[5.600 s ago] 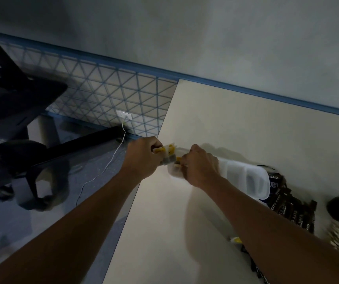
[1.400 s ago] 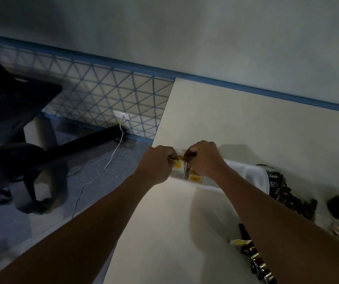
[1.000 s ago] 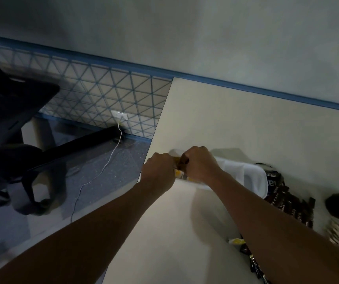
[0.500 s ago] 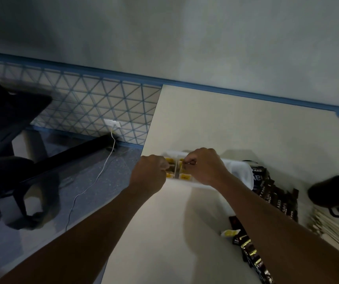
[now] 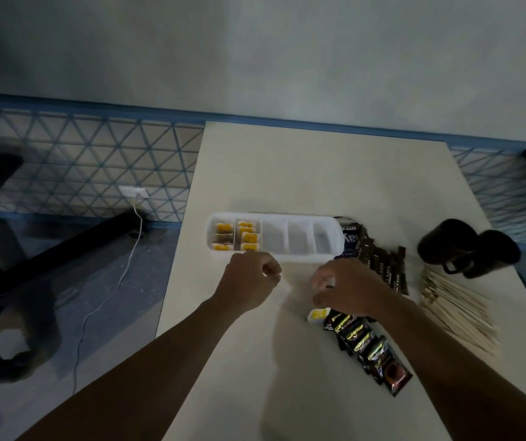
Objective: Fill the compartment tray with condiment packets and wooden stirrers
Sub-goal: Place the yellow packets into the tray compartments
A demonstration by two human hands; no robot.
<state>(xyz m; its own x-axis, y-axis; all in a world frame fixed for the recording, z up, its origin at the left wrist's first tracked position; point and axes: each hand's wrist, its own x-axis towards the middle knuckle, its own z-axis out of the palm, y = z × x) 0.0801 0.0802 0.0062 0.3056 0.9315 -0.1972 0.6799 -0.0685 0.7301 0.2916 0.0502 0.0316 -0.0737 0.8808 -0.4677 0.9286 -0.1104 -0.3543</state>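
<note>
A white compartment tray [image 5: 290, 255] lies across the table. Its two left compartments hold yellow packets [image 5: 249, 238]; the three to the right look bare. Just in front of the tray my left hand [image 5: 250, 281] hovers with curled fingers and holds nothing I can see. My right hand [image 5: 347, 289] is lower and to the right, fingers bent down over a single yellow packet [image 5: 317, 314] on the table, apart from it. Dark sachets [image 5: 362, 342] lie in a row under my right forearm. Wooden stirrers [image 5: 455, 308] are piled at the right.
Two black mugs [image 5: 468, 248] lie on their sides at the right, behind the stirrers. More dark sachets [image 5: 379, 259] sit beside the tray's right end. The table's left edge [image 5: 176, 265] drops to the floor, where a white cable and a black chair base stand.
Both hands have pulled back from the tray's left compartments toward me. The right hand swung right and down over the loose yellow packet. The view shifted right, showing the whole tray.
</note>
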